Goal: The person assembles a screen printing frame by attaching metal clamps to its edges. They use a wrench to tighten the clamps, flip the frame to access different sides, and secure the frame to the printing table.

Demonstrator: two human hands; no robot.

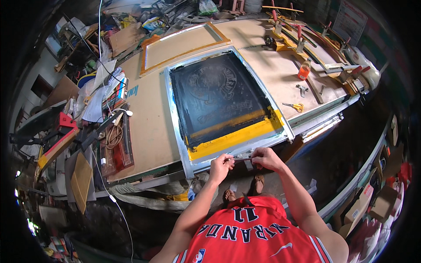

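Dark lettering and a number across the red jersey [250, 239], a faint round emblem with lettering below it on the black screen [215, 98], blue letters on the tabletop [144, 127]! And at the centre, a thin rod-like piece [242, 158] spans between the left hand [222, 166] and right hand [267, 159], fingers curled tight around either end, just beside the screen's grey frame [176, 127], nearer the body
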